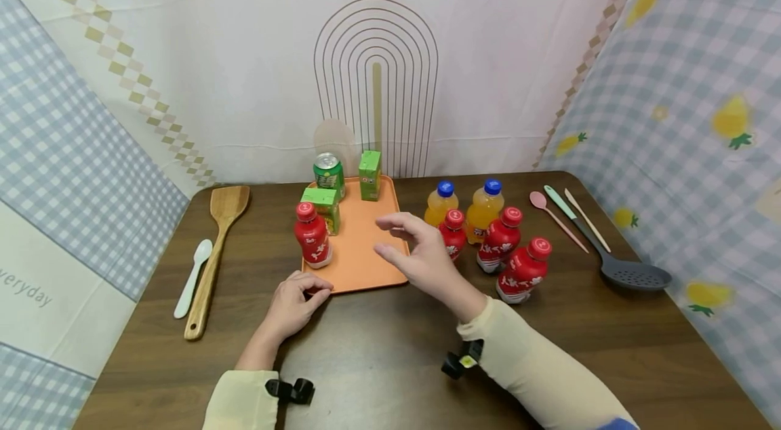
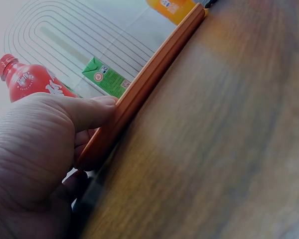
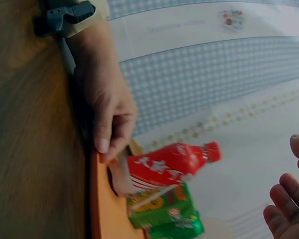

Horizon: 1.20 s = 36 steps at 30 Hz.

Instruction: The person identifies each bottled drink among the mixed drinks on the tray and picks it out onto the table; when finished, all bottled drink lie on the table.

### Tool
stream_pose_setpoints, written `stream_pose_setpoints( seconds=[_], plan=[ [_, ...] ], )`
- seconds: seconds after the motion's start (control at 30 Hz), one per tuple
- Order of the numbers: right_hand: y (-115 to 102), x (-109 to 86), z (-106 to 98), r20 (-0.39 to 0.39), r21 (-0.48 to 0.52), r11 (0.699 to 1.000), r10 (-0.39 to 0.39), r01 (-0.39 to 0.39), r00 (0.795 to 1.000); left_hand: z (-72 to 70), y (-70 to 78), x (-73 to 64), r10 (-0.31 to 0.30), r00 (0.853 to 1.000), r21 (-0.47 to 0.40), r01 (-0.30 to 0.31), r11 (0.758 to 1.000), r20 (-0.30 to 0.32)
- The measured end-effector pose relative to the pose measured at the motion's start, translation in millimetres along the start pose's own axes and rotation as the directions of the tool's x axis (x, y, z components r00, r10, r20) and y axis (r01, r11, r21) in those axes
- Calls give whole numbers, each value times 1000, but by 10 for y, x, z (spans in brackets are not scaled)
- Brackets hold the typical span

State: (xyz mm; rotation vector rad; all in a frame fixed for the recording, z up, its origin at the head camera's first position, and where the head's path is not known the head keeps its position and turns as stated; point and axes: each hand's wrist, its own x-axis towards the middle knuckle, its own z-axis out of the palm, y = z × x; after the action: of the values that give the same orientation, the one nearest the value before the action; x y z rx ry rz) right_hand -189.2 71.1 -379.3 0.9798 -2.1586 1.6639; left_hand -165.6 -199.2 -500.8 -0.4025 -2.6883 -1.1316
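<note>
My left hand grips the front left corner of an orange tray, its thumb on the rim in the left wrist view. Over the tray's right side hovers my right hand, thumb and fingers spread apart, holding nothing. On the tray, a red bottle stands at the left, close to the left hand. Just behind it is a green drink carton, then a green can in the back left corner. A second green carton stands upright toward the back right.
Right of the tray stand two orange-drink bottles with blue caps and three red bottles. Farther right lie a pink spoon, a slotted turner and a thin light utensil. A wooden spatula and white spoon lie left.
</note>
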Motion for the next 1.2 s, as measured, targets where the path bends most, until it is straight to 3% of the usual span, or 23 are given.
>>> stream_pose_setpoints(
  seconds=[0.07, 0.37, 0.63, 0.93, 1.2],
  plan=[
    [143, 93, 121, 22, 3, 1000, 10, -10, 1000, -4, 4, 3, -12, 1000, 0, 12, 1000, 8],
    [405, 500, 612, 84, -22, 998, 54, -53, 995, -5, 14, 12, -11, 1000, -2, 11, 1000, 16],
    [557, 729, 918, 191, 25, 990, 130, -137, 973, 11, -6, 7, -19, 1000, 3, 19, 1000, 13],
    [580, 878, 994, 293, 34, 977, 193, -212, 937, 35, -9, 5, -19, 1000, 3, 19, 1000, 9],
    [575, 874, 930, 276, -11, 980, 193, -197, 942, 25, -22, 3, -10, 1000, -6, 10, 1000, -1]
  ],
)
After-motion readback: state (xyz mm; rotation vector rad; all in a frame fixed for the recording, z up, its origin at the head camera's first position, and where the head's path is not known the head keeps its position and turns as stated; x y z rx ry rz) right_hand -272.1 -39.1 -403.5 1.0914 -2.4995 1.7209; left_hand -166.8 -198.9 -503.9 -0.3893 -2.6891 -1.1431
